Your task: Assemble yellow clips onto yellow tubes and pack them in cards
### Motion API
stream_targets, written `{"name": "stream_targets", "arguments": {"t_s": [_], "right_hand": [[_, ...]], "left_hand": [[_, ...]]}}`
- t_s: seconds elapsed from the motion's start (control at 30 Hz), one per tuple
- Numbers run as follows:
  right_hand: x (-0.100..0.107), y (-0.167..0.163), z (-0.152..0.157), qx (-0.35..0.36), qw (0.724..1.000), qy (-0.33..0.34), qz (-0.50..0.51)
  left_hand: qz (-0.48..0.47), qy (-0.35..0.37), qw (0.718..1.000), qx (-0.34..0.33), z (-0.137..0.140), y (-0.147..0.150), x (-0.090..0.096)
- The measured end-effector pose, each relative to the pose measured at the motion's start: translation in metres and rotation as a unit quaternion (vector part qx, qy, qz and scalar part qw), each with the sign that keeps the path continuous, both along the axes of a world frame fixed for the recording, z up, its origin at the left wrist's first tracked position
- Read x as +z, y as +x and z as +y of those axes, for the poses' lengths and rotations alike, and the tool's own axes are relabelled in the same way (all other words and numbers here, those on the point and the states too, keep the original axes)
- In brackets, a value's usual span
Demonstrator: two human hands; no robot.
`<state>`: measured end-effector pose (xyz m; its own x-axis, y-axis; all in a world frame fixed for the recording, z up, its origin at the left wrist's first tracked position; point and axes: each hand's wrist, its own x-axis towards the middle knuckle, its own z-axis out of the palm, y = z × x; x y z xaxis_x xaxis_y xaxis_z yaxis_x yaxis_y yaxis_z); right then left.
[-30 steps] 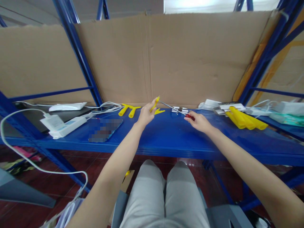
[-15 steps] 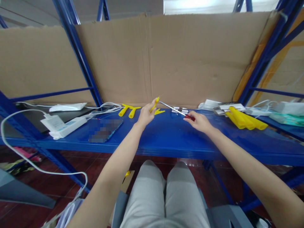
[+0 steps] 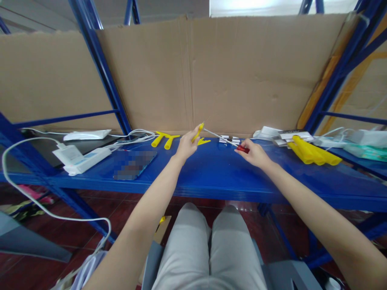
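Observation:
My left hand is closed around a slim yellow plastic piece, held upright above the blue shelf. A thin wire-like strand seems to stick out from its top. My right hand grips the red handle of a screwdriver. The screwdriver's long metal shaft slants up to the left, and its tip meets or nearly meets the yellow piece; I cannot tell whether they touch. Below my left hand lies another yellow forked part. Small white-and-dark pieces sit behind the shaft.
Yellow tubular parts lie left of my left hand, near a phone-like slab and a white power strip with cables. To the right are yellow tubes and white packets. A cardboard sheet stands behind the blue shelf.
Both hands stay almost where they were, each with the same item. The screwdriver handle has turned slightly in my right hand, and its tip sits a little closer to the yellow piece.

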<state>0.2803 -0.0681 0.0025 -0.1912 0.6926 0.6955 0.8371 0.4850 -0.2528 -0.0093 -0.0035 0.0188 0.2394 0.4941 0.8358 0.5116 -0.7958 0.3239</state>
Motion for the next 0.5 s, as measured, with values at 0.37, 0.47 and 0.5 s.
{"name": "stream_targets", "arguments": {"t_s": [0.37,0.47,0.5], "right_hand": [[0.0049,-0.0048,-0.004,0.01,0.999,-0.034,-0.013],[0.0048,-0.005,-0.0046,0.022,0.999,-0.023,0.02],[0.0049,-0.0051,-0.005,0.023,0.999,-0.021,0.029]], "left_hand": [[-0.001,0.001,1.0,-0.004,0.0006,-0.0008,0.0006],[-0.005,0.005,1.0,0.002,0.0,0.0002,0.0004],[-0.006,0.006,1.0,0.005,-0.0005,0.0008,0.0005]]}}
